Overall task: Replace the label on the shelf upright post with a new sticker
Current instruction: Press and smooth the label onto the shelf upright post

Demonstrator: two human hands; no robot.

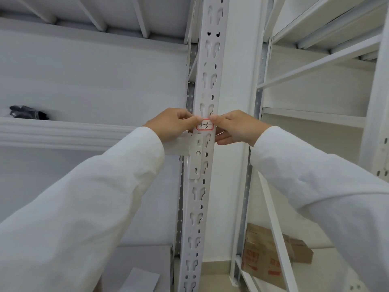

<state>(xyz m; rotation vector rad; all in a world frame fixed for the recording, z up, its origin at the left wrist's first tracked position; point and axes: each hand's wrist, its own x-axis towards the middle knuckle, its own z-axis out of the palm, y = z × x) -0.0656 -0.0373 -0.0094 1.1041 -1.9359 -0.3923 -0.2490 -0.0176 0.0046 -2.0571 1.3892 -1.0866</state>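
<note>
A white perforated upright post [207, 66] runs top to bottom through the middle of the view. On it, at hand height, sits a white sticker with a red border and handwritten "3-3" [204, 125]. My left hand [172, 124] pinches the sticker's upper left corner with thumb and forefinger. My right hand [235, 126] pinches its upper right corner the same way. The sticker lies flat against the post's face. Both arms wear white sleeves.
A white shelf beam [63, 133] meets the post on the left, with a dark glove-like bundle [28, 113] on that shelf. A second white rack [315, 116] stands to the right. Brown cardboard boxes [267, 253] sit low on the right, and a grey sheet [141, 280] lies at the bottom.
</note>
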